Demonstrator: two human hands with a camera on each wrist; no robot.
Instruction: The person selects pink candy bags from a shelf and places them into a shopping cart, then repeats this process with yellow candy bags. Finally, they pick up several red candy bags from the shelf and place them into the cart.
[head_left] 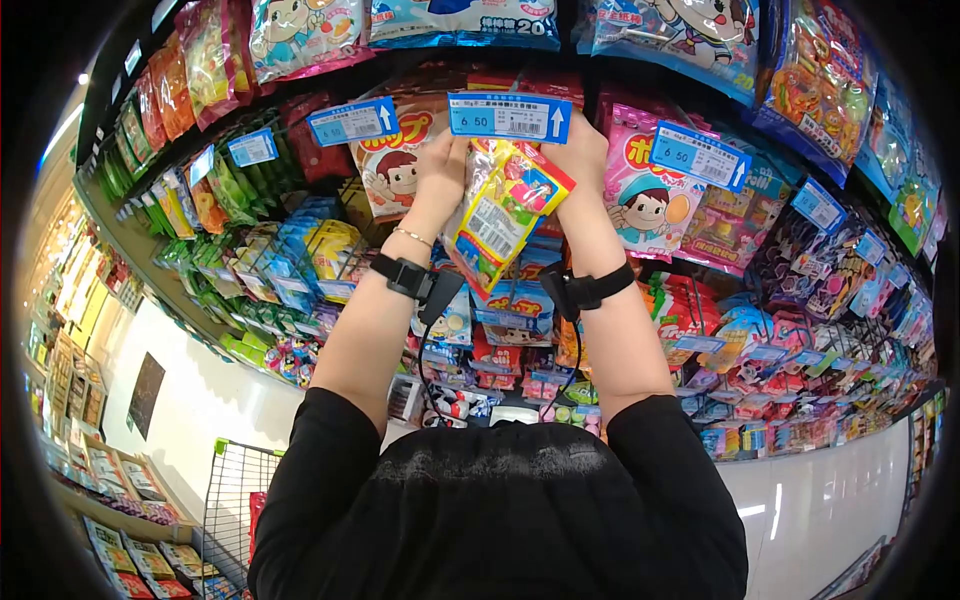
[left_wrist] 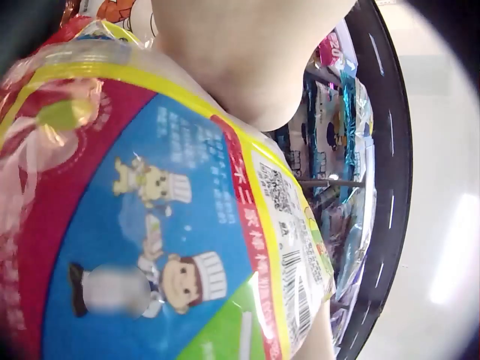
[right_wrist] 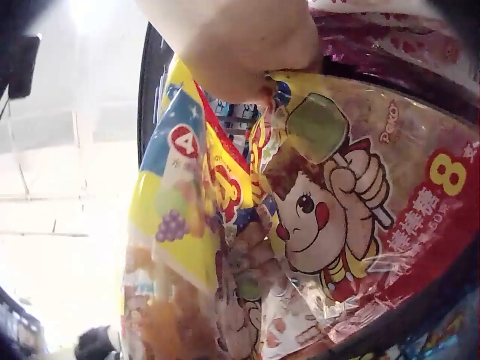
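A tilted yellow, red and blue candy bag point(head_left: 495, 225) hangs between the two hands, its barcode side facing the head camera. The left hand point(head_left: 443, 170) grips the bag's upper left edge; the bag front point(left_wrist: 150, 217) fills much of the left wrist view. Behind a blue price tag point(head_left: 510, 118), the right hand point(head_left: 580, 160) reaches in at the bag's upper right, fingers mostly hidden. In the right wrist view the right hand point(right_wrist: 240, 45) is at the tops of the yellow bag point(right_wrist: 176, 202) and a brown and red lollipop bag point(right_wrist: 322, 202); its exact hold is unclear.
Bags hang on both sides, including a pink one point(head_left: 650, 190) and a brown and red one point(head_left: 392, 170). Large blue bags point(head_left: 465, 25) lie on the shelf above. More hanging packets fill lower rows. A wire cart point(head_left: 235, 500) stands at lower left.
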